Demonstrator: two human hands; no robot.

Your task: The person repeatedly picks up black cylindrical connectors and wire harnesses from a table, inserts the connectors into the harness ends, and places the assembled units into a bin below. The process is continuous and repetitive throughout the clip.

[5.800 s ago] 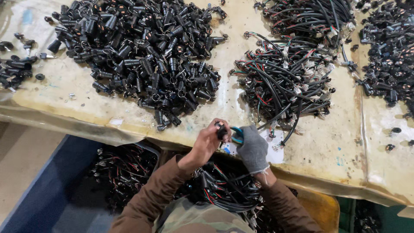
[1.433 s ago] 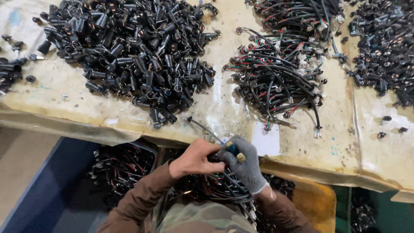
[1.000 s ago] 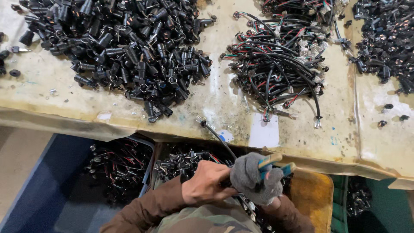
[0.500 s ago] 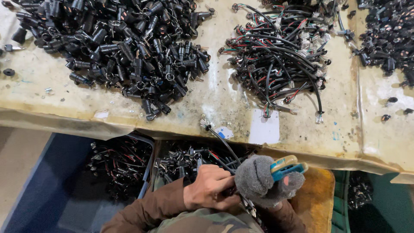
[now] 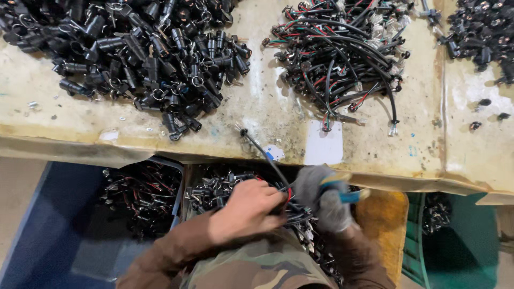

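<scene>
Both hands low in frame, close to the body, below the table edge and over a bin of wired parts. Left hand (image 5: pixel 247 207) bare, knuckles up, fingers curled tight around a bundle of thin black cables (image 5: pixel 292 213) with a bit of red wire showing; brown sleeve on the forearm. Right hand (image 5: pixel 321 197) in a grey knit glove, fist closed on a small hand tool with blue and yellow handles (image 5: pixel 347 191), motion-blurred, so the tool type is unclear. Hands nearly touching, bundle between them. One black cable (image 5: pixel 262 152) runs up from the bundle, its plug end resting on the table edge. Table (image 5: pixel 267 115) covered in worn, stained yellowish sheet, scuffed and dirty, with a white patch near the front edge. On it, far left, big pile of black cylindrical plastic connectors with metal rings (image 5: pixel 139 53), glossy, jumbled. Centre right, heap of short black cable assemblies with red and green wires and white end plugs (image 5: pixel 342 53). Far right, smaller pile of black parts (image 5: pixel 482 32), a few loose ones just beside it. Under the table, dark blue crate (image 5: pixel 48 230) holding wired parts, yellow crate (image 5: pixel 385 214) behind the right hand, green crate (image 5: pixel 455 241) at right. Camouflage cloth at bottom centre.
</scene>
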